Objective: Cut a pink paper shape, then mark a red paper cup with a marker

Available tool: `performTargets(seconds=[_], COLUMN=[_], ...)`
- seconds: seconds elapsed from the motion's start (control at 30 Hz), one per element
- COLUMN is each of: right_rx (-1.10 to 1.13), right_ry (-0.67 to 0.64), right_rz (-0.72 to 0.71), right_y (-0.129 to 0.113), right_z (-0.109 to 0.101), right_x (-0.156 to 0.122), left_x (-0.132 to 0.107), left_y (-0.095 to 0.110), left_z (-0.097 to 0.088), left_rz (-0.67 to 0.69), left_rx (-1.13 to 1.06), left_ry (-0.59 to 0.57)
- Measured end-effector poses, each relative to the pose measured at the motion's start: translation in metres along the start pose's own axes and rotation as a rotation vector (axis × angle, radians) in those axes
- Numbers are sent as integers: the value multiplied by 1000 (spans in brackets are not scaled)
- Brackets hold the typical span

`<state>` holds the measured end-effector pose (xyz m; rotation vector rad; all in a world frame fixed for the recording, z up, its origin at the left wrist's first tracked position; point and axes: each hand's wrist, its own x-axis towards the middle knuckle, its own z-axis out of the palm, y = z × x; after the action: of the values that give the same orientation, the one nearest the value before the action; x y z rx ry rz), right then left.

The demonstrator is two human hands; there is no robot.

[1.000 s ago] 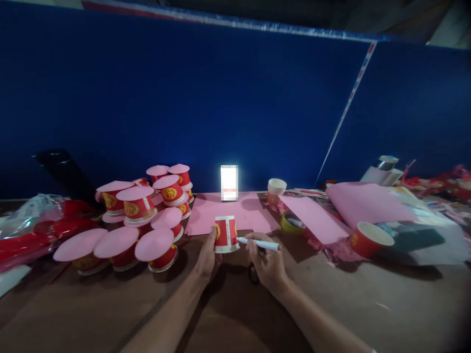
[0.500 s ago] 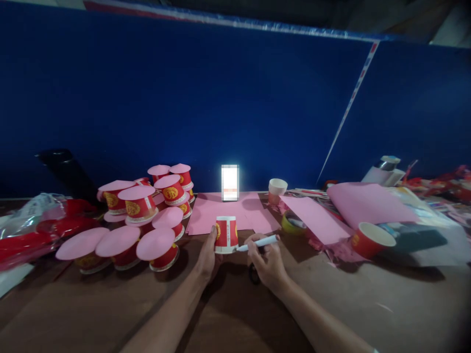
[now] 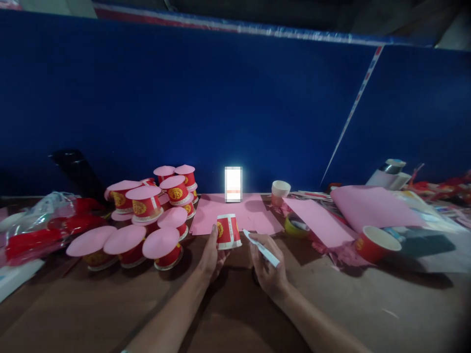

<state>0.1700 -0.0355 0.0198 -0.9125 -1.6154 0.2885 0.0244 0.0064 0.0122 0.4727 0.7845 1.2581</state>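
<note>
Forward, the left hand [image 3: 210, 257] grips a cup [image 3: 230, 231], the right hand [image 3: 269, 267] a marker [image 3: 262, 248], over the counter [image 3: 235, 316]; blue wall [image 3: 221, 98] behind.

There were two hands [image 3: 209, 257] [image 3: 271, 264], one pen [image 3: 265, 251] and one held cup [image 3: 228, 233]; at least ten pink-topped cups [image 3: 161, 245], three of them in the front row, with others too hidden to count; one open red cup [image 3: 368, 245]; at least four pink sheets [image 3: 320, 223]; and one bright screen [image 3: 233, 184]
</note>
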Motion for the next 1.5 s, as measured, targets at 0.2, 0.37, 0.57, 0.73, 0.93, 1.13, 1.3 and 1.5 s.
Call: performTargets(seconds=[0.2, 0.37, 0.57, 0.73, 0.93, 1.13, 1.3, 1.5], right_rx=[-130, -278, -360, -323, -301, -241, -83, -123], right_ry=[-19, 4, -37, 6, 108, 180, 145, -29], right_rz=[-92, -125, -136, -156, -150, -81, 50, 6], right_y=[-2, 2, 9, 7, 26, 46, 26, 7], right_z=[0, 2, 3, 5, 4, -2, 1, 4], right_x=[2, 3, 7, 29, 48, 37, 23, 21], left_x=[1, 5, 8, 10, 7, 6, 16, 19], left_y=[0, -1, -1, 1, 6, 6, 1, -3], left_z=[-1, -5, -10, -8, -6, -6, -7, -7], left_rz=[13, 31, 51, 44, 171, 222, 211, 239], left_rx=[-28, -71, -63, -82, -92, 11, 13, 44], left_ry=[-35, -48, -148, -117, -150, -129, -6, -23])
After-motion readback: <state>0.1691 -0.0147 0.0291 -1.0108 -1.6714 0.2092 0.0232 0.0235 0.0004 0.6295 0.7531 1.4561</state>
